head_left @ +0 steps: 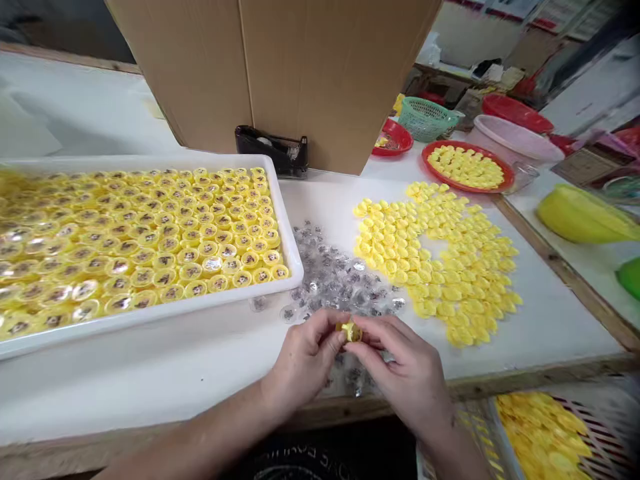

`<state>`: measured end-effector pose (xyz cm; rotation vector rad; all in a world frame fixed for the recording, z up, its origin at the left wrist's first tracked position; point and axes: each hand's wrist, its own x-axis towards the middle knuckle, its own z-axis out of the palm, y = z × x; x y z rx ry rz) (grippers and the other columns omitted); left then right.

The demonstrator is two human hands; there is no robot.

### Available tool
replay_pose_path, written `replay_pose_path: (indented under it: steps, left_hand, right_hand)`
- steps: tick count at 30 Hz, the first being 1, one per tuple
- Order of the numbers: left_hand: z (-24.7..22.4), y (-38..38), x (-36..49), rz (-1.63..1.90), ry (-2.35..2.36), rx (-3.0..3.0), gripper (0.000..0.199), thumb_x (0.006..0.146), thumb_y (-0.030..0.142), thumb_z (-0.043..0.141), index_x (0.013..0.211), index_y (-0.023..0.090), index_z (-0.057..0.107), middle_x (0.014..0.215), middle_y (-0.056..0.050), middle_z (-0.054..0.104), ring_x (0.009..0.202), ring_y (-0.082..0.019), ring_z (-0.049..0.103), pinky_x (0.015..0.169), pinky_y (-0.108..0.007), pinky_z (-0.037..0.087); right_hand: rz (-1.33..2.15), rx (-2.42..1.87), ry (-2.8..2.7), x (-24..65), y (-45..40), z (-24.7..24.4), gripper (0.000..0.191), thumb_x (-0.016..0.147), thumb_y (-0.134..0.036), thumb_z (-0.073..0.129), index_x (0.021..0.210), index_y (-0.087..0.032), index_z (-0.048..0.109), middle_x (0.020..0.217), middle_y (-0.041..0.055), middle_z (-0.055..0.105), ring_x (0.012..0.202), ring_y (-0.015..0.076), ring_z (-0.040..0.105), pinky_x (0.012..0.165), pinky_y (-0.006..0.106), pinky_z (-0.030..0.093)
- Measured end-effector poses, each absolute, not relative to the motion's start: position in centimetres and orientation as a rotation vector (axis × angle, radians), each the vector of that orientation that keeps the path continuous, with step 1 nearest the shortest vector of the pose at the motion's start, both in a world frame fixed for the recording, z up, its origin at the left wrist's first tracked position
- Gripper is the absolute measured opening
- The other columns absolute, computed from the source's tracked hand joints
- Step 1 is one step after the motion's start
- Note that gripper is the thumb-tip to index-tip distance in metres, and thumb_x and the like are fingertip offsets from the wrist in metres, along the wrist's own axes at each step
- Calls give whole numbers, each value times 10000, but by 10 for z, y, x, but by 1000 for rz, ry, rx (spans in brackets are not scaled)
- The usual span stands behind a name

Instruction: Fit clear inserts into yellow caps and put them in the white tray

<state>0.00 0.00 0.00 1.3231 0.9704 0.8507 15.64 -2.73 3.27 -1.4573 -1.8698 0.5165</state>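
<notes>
Between both hands, above the front of the white table, is a small round yellow piece (351, 331) with a shiny clear part on it. My left hand (310, 353) pinches its left side with thumb and forefinger. On the right side, the fingertips of my right hand (400, 360) press against it. Under and behind the hands lies a loose heap of clear printed discs (340, 283). To the right, many yellow cup-like pieces (450, 287) are spread over the table. A white tray (293, 257) on the left holds rows of yellow pieces with printed round tops.
A cardboard box (310, 73) stands at the back, with a black tape dispenser (275, 153) before it. Red plates (506, 183), a green basket (427, 120) and a pink basin (515, 140) are behind right. Below the table edge, a crate (600, 427) holds yellow pieces.
</notes>
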Motion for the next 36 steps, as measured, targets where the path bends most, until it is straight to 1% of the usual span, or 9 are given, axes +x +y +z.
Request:
replay_pose_path:
  steps: [8, 11, 14, 17, 21, 24, 26, 29, 36]
  left_hand:
    - [2, -8, -2, 825, 950, 1476, 256, 930, 269, 416, 1150, 215, 536, 1019, -30, 669, 939, -158, 620, 821, -277, 480]
    - [0, -8, -1, 812, 891, 1321, 276, 894, 302, 504, 1153, 205, 507, 1007, -41, 658, 967, -178, 612, 846, -303, 480]
    - [-2, -4, 2, 858, 823, 1043, 364, 820, 302, 623, 1120, 185, 454, 954, -49, 656, 883, -166, 626, 788, -291, 490]
    - [1, 2, 2, 858, 732, 828, 402, 799, 298, 652, 1090, 177, 402, 849, -32, 651, 782, -145, 625, 722, -275, 483]
    - [5, 3, 0, 859, 659, 867, 322, 787, 280, 672, 990, 163, 451, 875, -31, 623, 830, -133, 599, 756, -259, 465]
    - [3, 1, 0, 857, 653, 989, 256, 806, 285, 650, 970, 162, 497, 903, -33, 609, 839, -134, 587, 768, -266, 466]
    - [0, -1, -1, 861, 703, 1086, 259, 819, 305, 629, 1011, 170, 519, 944, -46, 611, 844, -150, 595, 770, -289, 477]
    - [-1, -1, -4, 868, 865, 1326, 261, 830, 318, 610, 1045, 177, 565, 977, -63, 628, 863, -174, 608, 765, -302, 487]
    - [7, 0, -8, 883, 992, 1667, 167, 827, 265, 594, 947, 152, 619, 847, -49, 659, 743, -153, 602, 673, -254, 470]
  right_hand:
    - [274, -1471, -2015, 153, -34, 33, 179, 882, -131, 555, 1049, -137, 620, 879, 66, 601, 801, 174, 602, 717, 280, 495]
    - [161, -1480, -2045, 146, -34, 27, 221, 899, -77, 455, 1048, -106, 616, 860, 86, 591, 791, 186, 599, 704, 297, 495]
    - [143, -1475, -2019, 142, -34, 21, 238, 904, -72, 428, 1045, -117, 614, 843, 82, 580, 779, 188, 594, 682, 303, 497]
    - [352, -1460, -1932, 147, -33, 21, 205, 880, -127, 540, 1064, -180, 615, 858, 48, 573, 753, 172, 588, 686, 298, 506]
    - [806, -1446, -1623, 161, -31, 24, 331, 820, -192, 647, 1139, -246, 581, 969, 30, 558, 767, 156, 592, 681, 281, 528]
    - [999, -1409, -1501, 165, -30, 22, 209, 845, -232, 622, 1052, -249, 603, 979, 24, 580, 825, 167, 599, 707, 281, 522]
    - [1051, -1392, -1456, 162, -32, 19, 144, 852, -246, 619, 996, -244, 606, 942, 15, 607, 824, 167, 600, 712, 276, 513]
    - [1035, -1389, -1404, 158, -36, 15, 135, 857, -265, 621, 990, -245, 600, 901, 6, 631, 786, 158, 600, 702, 266, 506]
    - [1002, -1336, -1350, 151, -40, 8, 121, 846, -293, 627, 956, -242, 628, 876, 9, 661, 778, 164, 625, 697, 248, 520]
